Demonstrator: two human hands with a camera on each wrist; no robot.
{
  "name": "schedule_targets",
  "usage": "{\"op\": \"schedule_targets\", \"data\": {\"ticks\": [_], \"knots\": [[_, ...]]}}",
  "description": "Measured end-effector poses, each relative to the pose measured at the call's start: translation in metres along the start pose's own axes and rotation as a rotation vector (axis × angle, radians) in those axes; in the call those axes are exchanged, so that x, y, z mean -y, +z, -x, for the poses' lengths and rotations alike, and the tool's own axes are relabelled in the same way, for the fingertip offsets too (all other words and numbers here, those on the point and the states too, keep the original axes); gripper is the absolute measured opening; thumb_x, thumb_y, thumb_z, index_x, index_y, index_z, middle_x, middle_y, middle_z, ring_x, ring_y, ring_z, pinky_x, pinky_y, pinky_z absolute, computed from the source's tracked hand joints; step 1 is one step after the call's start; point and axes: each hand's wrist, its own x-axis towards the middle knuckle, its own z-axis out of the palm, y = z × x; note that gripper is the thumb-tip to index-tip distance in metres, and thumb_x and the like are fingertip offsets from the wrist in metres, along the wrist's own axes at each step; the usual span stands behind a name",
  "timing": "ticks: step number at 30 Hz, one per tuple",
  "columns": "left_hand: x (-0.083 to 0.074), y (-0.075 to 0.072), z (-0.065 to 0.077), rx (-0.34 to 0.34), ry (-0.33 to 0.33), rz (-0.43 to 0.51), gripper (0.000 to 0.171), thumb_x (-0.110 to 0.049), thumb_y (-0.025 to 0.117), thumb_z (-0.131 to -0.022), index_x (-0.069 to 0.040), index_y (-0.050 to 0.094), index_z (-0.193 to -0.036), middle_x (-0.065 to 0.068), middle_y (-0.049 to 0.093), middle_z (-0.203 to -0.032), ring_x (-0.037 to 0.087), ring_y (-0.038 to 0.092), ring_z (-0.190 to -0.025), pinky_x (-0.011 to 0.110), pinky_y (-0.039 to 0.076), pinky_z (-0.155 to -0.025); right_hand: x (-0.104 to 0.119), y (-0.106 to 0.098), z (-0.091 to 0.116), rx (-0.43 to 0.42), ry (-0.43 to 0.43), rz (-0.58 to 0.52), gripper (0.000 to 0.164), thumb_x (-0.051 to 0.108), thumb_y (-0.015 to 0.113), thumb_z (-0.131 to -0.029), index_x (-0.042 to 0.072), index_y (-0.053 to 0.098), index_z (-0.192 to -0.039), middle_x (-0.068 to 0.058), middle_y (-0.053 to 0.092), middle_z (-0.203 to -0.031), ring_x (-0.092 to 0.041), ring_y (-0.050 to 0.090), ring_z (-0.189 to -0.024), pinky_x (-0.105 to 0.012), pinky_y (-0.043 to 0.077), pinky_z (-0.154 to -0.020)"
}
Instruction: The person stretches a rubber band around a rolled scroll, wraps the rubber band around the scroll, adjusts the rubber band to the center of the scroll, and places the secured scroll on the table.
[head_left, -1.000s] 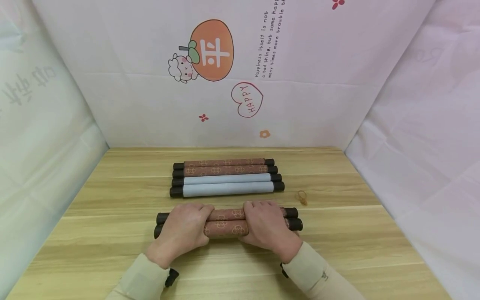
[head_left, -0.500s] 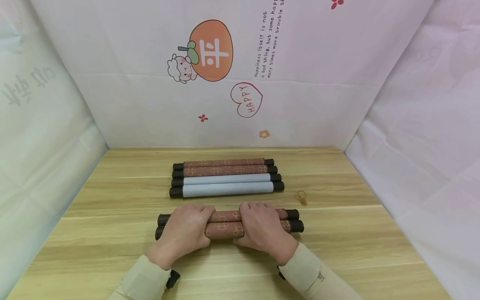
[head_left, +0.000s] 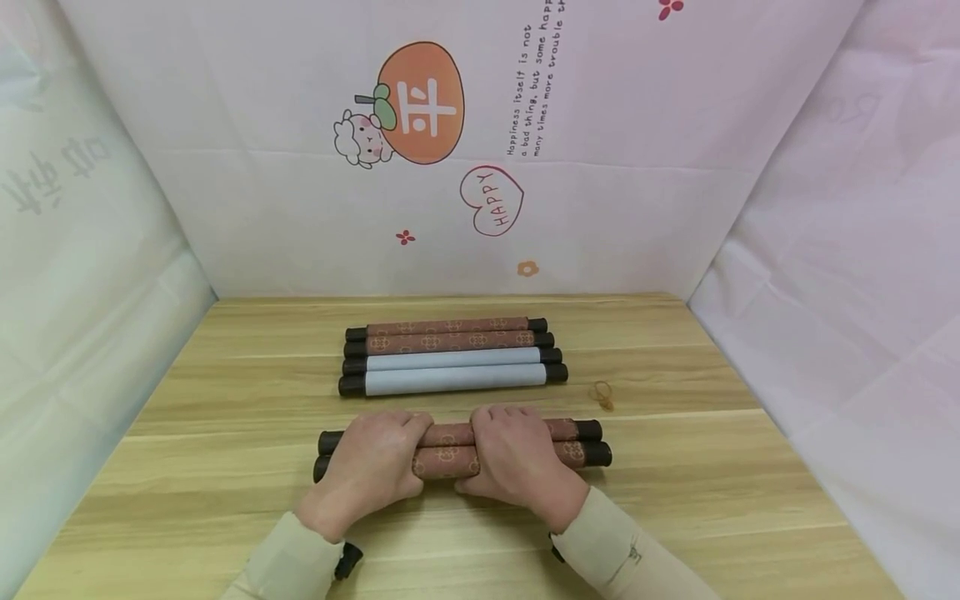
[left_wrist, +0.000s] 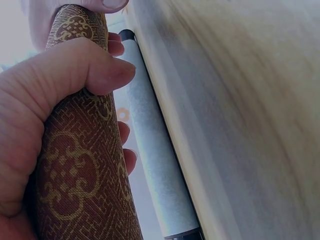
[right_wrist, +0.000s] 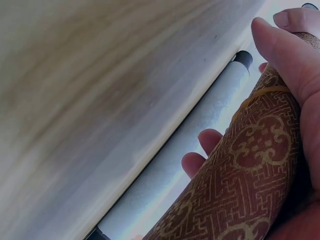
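Two brown scrolls (head_left: 446, 461) with gold patterns and black end knobs lie side by side near the front of the table. My left hand (head_left: 375, 458) grips them left of their middle, fingers over the far side and thumb on the near side. Close beside it, my right hand (head_left: 521, 458) holds them the same way. In the right wrist view a thin tan rubber band (right_wrist: 267, 91) crosses the patterned scroll (right_wrist: 260, 145) near my thumb. The left wrist view shows my thumb (left_wrist: 107, 70) pressed across the patterned surface.
Behind the hands, two brown patterned rolls (head_left: 450, 341) and two pale blue rolls (head_left: 457, 379) lie in a row on the wooden table (head_left: 247, 375). A loose rubber band (head_left: 603, 395) lies to their right. White printed cloth (head_left: 600, 225) walls the back and sides.
My right hand has slid left along the scrolls, closer to my left hand, exposing more of their right end. The scrolls have shifted slightly right. The rear rolls stay put.
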Motion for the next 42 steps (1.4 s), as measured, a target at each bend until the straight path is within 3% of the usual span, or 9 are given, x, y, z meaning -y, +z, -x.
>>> {"op": "schedule_targets", "data": {"ticks": [7, 16, 22, 25, 31, 42], "knots": [[-0.001, 0.001, 0.001, 0.024, -0.021, 0.010, 0.049, -0.024, 0.085, -0.059, -0.018, 0.069, -0.105, -0.003, 0.068, -0.088, 0.019, 0.068, -0.082, 0.043, 0.055, -0.068, -0.001, -0.002, 0.000, 0.059, 0.001, -0.018, 0.073, 0.077, 0.083, -0.064, 0.016, 0.057, -0.096, -0.001, 0.064, -0.085, -0.023, 0.067, -0.082, -0.043, 0.056, -0.076], [0.004, 0.001, 0.002, 0.034, -0.039, -0.028, 0.056, -0.024, 0.084, -0.060, -0.014, 0.071, -0.114, -0.002, 0.074, -0.099, 0.019, 0.071, -0.090, 0.044, 0.059, -0.079, -0.020, -0.011, 0.002, 0.166, 0.045, -0.080, 0.104, 0.081, 0.085, -0.057, 0.011, 0.059, -0.130, -0.007, 0.072, -0.111, -0.030, 0.070, -0.102, -0.050, 0.055, -0.092], [0.006, 0.000, 0.004, 0.004, -0.033, -0.040, 0.058, -0.024, 0.084, -0.059, -0.013, 0.072, -0.115, -0.001, 0.075, -0.099, 0.019, 0.071, -0.090, 0.044, 0.059, -0.080, -0.027, -0.011, 0.004, 0.116, 0.053, -0.044, 0.072, 0.067, 0.090, -0.061, 0.017, 0.063, -0.104, -0.002, 0.070, -0.095, -0.028, 0.069, -0.092, -0.049, 0.055, -0.083], [0.005, -0.001, 0.003, -0.004, -0.024, -0.036, 0.057, -0.023, 0.083, -0.059, -0.012, 0.072, -0.113, 0.000, 0.075, -0.097, 0.019, 0.071, -0.088, 0.045, 0.059, -0.079, -0.026, -0.008, 0.004, 0.075, 0.025, -0.029, 0.065, 0.064, 0.091, -0.062, 0.018, 0.061, -0.096, -0.001, 0.068, -0.088, -0.026, 0.068, -0.086, -0.047, 0.055, -0.077], [0.002, 0.001, 0.001, -0.006, -0.012, -0.039, 0.052, -0.022, 0.084, -0.059, -0.014, 0.071, -0.109, -0.002, 0.073, -0.092, 0.019, 0.070, -0.084, 0.044, 0.058, -0.074, -0.021, -0.002, 0.004, 0.043, -0.001, -0.023, 0.061, 0.060, 0.090, -0.063, 0.017, 0.061, -0.096, -0.002, 0.068, -0.086, -0.025, 0.069, -0.084, -0.048, 0.057, -0.082], [-0.002, 0.000, 0.002, -0.003, -0.011, -0.048, 0.051, -0.023, 0.085, -0.058, -0.016, 0.070, -0.107, -0.002, 0.071, -0.089, 0.019, 0.069, -0.080, 0.044, 0.057, -0.069, -0.011, -0.003, 0.003, 0.074, 0.013, -0.015, 0.068, 0.065, 0.089, -0.064, 0.015, 0.056, -0.095, -0.002, 0.065, -0.085, -0.024, 0.067, -0.080, -0.046, 0.057, -0.080]]}}
